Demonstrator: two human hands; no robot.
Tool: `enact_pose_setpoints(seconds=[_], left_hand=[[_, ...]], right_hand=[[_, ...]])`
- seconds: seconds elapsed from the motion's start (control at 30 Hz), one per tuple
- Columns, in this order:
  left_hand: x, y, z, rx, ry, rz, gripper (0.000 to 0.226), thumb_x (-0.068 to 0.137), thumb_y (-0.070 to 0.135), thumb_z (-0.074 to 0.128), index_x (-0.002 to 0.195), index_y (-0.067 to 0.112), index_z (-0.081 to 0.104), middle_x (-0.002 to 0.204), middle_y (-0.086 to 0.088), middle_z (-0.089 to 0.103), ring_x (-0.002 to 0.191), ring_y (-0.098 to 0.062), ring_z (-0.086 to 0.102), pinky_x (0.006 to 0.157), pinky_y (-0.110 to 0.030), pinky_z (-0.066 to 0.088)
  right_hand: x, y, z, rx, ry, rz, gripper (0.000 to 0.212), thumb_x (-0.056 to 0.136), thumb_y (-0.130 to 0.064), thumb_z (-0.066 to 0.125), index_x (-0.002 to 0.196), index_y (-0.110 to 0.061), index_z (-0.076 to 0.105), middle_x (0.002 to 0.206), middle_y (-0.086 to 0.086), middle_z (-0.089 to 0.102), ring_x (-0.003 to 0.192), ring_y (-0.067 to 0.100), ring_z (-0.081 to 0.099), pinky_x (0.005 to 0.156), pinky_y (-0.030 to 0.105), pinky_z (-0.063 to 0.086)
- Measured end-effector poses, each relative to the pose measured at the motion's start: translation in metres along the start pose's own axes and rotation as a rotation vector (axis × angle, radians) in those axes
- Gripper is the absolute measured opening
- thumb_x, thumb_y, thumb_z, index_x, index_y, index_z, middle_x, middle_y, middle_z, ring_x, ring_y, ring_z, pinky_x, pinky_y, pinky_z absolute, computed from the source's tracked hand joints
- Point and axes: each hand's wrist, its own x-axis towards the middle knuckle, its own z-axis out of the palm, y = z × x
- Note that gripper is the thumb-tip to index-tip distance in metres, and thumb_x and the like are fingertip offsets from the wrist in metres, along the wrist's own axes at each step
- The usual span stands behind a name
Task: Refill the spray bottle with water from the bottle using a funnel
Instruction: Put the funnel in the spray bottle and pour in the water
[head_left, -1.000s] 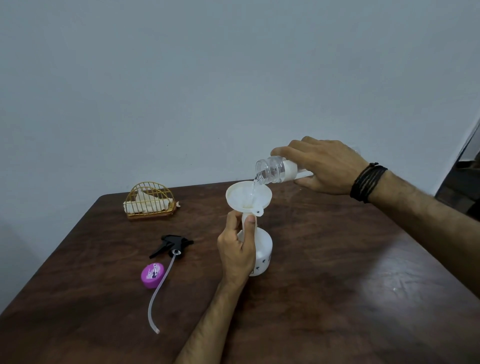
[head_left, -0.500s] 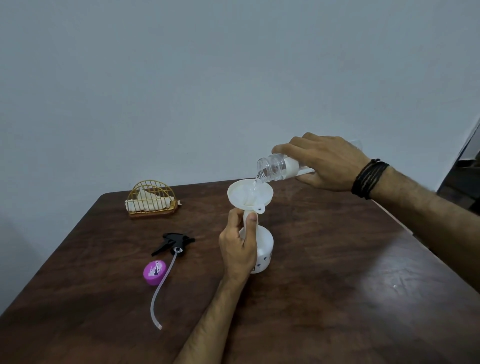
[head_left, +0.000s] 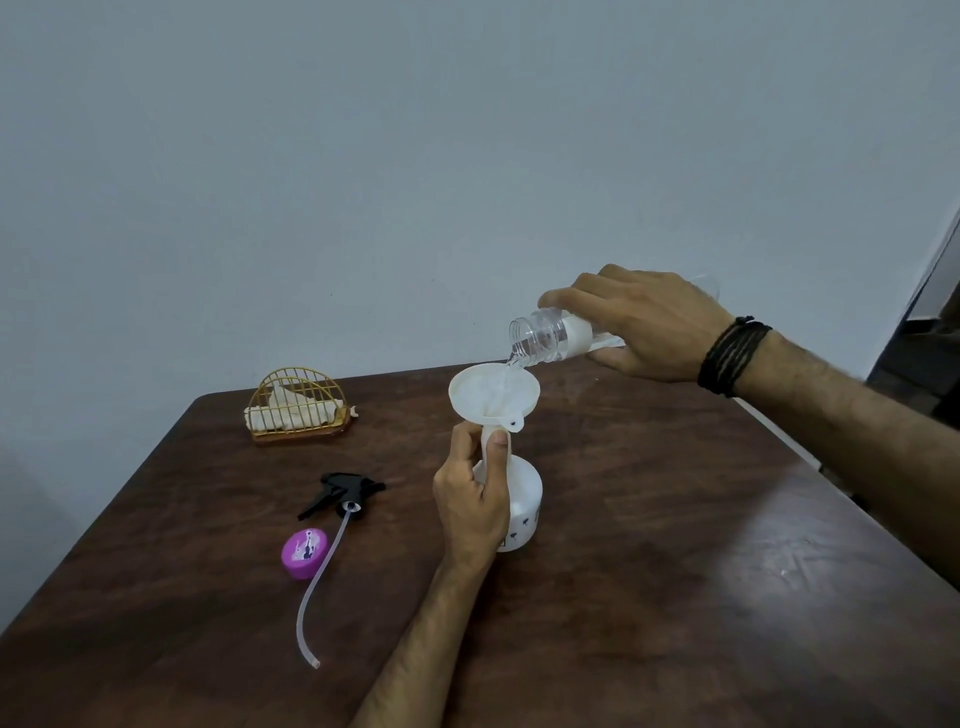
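A white spray bottle (head_left: 524, 499) stands upright mid-table without its head. A white funnel (head_left: 493, 392) sits in its neck. My left hand (head_left: 475, 499) is wrapped around the funnel's stem and the bottle's neck. Above and to the right, my right hand (head_left: 649, 325) grips a clear water bottle (head_left: 545, 340), tipped with its mouth down-left over the funnel. A thin stream of water falls into the funnel. Most of the water bottle's body is hidden by my hand.
The black spray head (head_left: 343, 493) with its long clear tube lies left of the spray bottle. A purple cap (head_left: 305, 553) lies beside the tube. A gold wire holder (head_left: 298, 405) with white napkins stands at the back left of the brown table (head_left: 675, 571).
My right hand has lifted the back of the water bottle, tipping it more steeply. My left hand and the funnel have stayed put.
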Motion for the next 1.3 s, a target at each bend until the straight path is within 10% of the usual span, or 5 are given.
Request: enact_pose_setpoints(seconds=[1.3], left_hand=[[-0.0001, 0.0028, -0.0006, -0.006, -0.005, 0.019, 0.027, 0.098, 0.042, 0.049, 0.101, 0.019, 0.063, 0.093, 0.025, 0.064, 0.088, -0.001, 0.066, 0.066, -0.008, 0.046]], right_hand=[[0.0077, 0.001, -0.008, -0.034, 0.013, -0.037, 0.052, 0.088, -0.028, 0.065, 0.136, -0.029, 0.047, 0.111, -0.002, 0.063, 0.091, 0.024, 0.059, 0.068, 0.042, 0.054]])
